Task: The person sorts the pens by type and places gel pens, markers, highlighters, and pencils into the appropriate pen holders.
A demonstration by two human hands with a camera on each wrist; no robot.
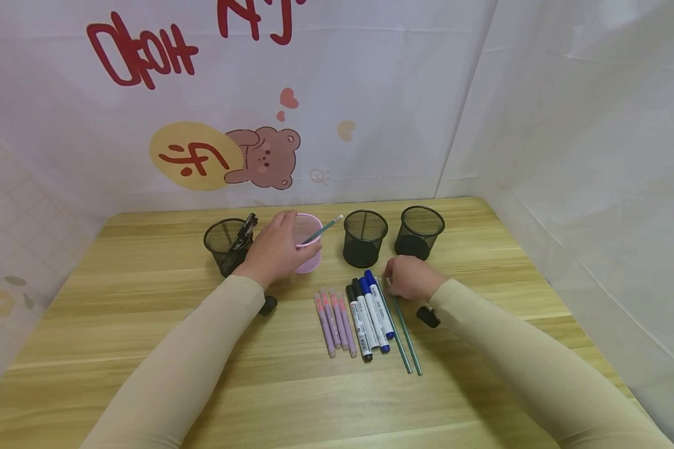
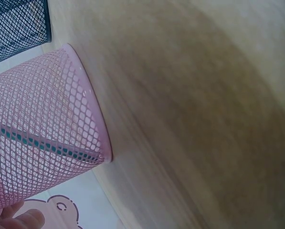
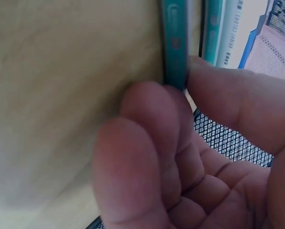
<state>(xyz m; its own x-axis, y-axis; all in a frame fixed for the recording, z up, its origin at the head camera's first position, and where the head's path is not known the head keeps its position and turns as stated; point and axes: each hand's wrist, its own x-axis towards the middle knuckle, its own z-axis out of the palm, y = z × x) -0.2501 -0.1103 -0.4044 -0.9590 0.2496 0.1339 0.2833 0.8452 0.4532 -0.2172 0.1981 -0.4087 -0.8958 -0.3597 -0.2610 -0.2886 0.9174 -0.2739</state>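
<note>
My left hand (image 1: 278,249) grips the pink mesh pen cup (image 1: 309,265) near its rim, fingers on the far side and thumb on the near side. The cup stands upright, and one green pencil (image 1: 328,226) with a white eraser end leans in it. My right hand (image 1: 412,277) pinches the far end of another green pencil (image 3: 174,43) between thumb and fingers; its near end points toward me, low over the table. Just left of it lies one more green pencil (image 1: 399,343), beside several white markers (image 1: 377,318) with blue or black caps.
Several lilac pens (image 1: 334,324) lie left of the markers. Two black mesh cups (image 1: 362,249) (image 1: 412,246) stand behind the markers and right hand. Left of my left hand, a third black mesh cup (image 1: 216,249) holds black pens (image 1: 244,234). A white printed sheet (image 1: 371,75) hangs behind the table.
</note>
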